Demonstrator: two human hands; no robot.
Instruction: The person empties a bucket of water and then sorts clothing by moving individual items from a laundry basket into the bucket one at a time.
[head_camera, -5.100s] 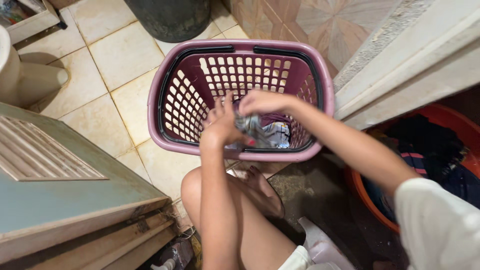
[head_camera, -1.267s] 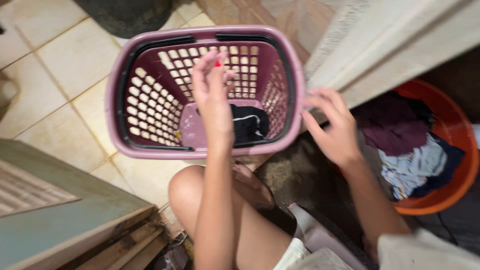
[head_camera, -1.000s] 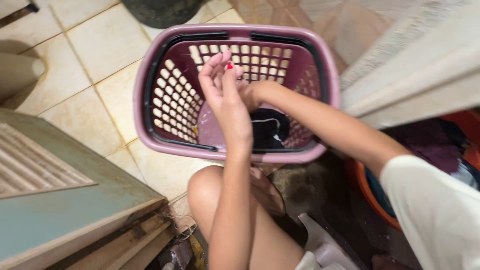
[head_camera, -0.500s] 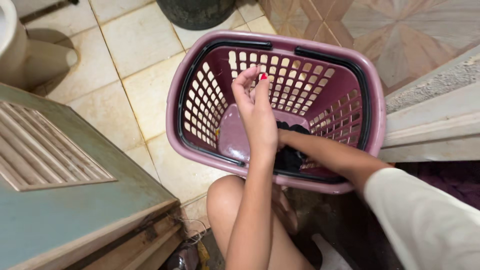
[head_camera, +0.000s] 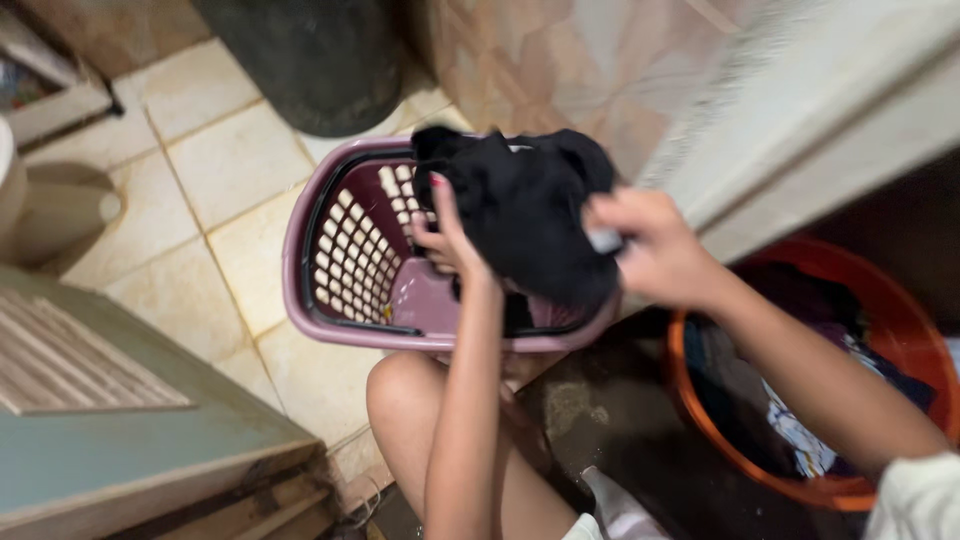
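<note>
Both hands pinch the black garment (head_camera: 530, 225) above the basket (head_camera: 345, 275): left hand (head_camera: 447, 240) grips its left edge, right hand (head_camera: 650, 250) its right. Best held taut, clear of the rim; orange tub (head_camera: 880, 330) sits right of the right hand.

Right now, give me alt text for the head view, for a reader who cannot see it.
Both hands, left hand and right hand, hold a black garment up over a pink laundry basket on a tiled floor. An orange basin of clothes sits to the right, a dark bin behind.
</note>
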